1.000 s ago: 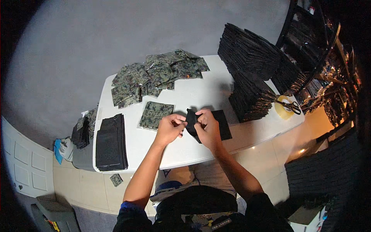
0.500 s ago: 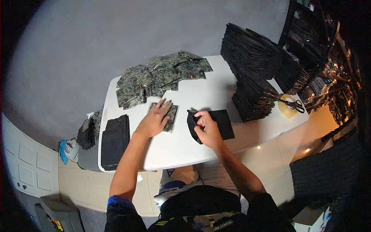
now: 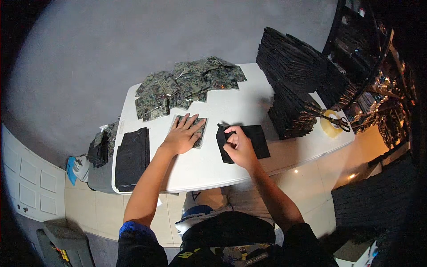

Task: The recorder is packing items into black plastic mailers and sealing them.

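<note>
My left hand lies flat with fingers spread on a camouflage-patterned packet in clear plastic. The packet rests on the white table, partly covered by my palm and fingers. To the right, my right hand is closed, its fingers curled, at the left part of a black folded cloth piece. The cloth lies on the table, its left edge raised a little beside my fingers. What exactly sits between thumb and fingers is partly hidden.
Overlapping camouflage packets cover the table's far left. Tall stacks of black folded cloth stand at the right, beside a tape roll and scissors. A lower black cloth stack sits at the left edge.
My left hand's fingers have spread wider over the camouflage packet. The right hand stays at the black cloth, which looks slightly flatter at its left edge. The view has shifted slightly.
</note>
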A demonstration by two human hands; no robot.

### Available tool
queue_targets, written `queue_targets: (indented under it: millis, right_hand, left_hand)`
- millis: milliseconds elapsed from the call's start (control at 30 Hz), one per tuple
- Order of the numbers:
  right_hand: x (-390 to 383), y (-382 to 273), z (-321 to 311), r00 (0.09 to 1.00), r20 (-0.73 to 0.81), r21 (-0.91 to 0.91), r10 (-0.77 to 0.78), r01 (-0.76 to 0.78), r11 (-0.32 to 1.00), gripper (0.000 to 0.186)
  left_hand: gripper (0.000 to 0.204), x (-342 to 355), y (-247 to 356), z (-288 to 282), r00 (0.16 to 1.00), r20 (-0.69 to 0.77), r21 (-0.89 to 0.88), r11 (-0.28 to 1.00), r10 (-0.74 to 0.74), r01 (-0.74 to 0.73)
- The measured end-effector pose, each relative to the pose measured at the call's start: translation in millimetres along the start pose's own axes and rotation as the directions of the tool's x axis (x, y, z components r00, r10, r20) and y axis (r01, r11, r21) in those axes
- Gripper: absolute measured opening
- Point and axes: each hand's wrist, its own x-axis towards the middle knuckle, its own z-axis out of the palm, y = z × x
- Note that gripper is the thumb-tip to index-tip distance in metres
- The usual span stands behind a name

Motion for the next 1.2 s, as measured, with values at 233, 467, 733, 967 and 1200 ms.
queue_targets:
  millis: [233, 467, 733, 967, 1200]
  right_hand:
    - [-3, -4, 1, 1.0, 0.021, 0.0, -0.007, 0.007, 1.0, 0.042]
    - [-3, -13, 3, 0.998, 0.06, -0.017, -0.019, 0.02, 1.0, 0.045]
    - [-3, -10, 3, 0.997, 0.04, -0.071, -0.07, 0.073, 0.995, 0.048]
    - [-3, -8, 6, 0.996, 0.051, -0.082, -0.079, 0.083, 0.993, 0.048]
    - [-5, -9, 5, 0.995, 0.048, -0.095, -0.089, 0.093, 0.991, 0.047]
  left_hand:
    - [0.081, -24, 26, 5, 0.934, -0.209, -0.178, 0.95, -0.291, 0.256]
    - [0.026, -31, 22, -3, 0.871, -0.381, -0.381, 0.911, -0.311, 0.159]
    - [0.023, -31, 49, -46, 0.807, -0.345, -0.688, 0.714, -0.48, 0.131]
    - [0.023, -23, 71, -48, 0.864, -0.281, -0.629, 0.76, -0.418, 0.164]
    - [0.021, -26, 80, -34, 0.905, -0.388, -0.553, 0.83, -0.174, -0.077]
